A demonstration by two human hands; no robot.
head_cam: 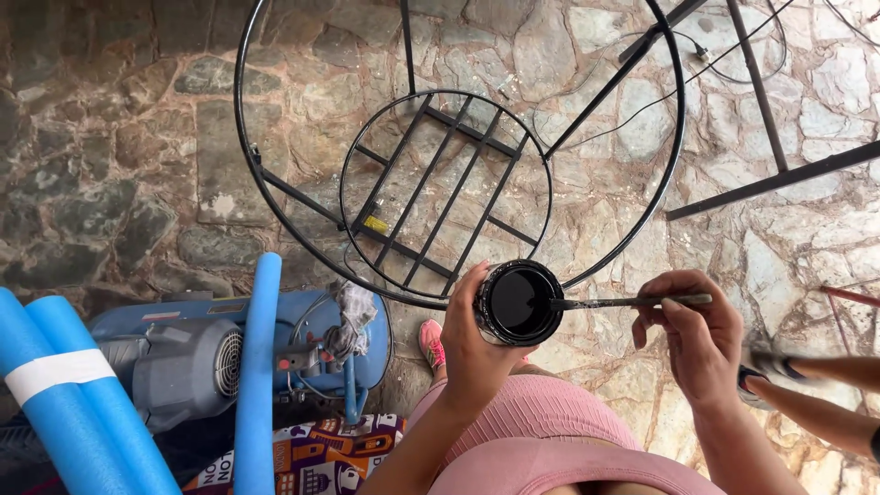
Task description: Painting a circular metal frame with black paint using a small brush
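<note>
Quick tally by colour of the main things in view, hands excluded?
Black: 3 – paint can, round metal frame, bar frame
Blue: 4 – three foam tubes, compressor
Pink: 1 – shoe
Grey: 1 – brush
Total: 9

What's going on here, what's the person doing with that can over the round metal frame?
A person stands over a black round metal frame on a stone floor. The left hand holds a small can of black paint. The right hand holds a thin brush with its tip dipped in the can. A blue compressor and blue foam tubes sit to the left.
</note>
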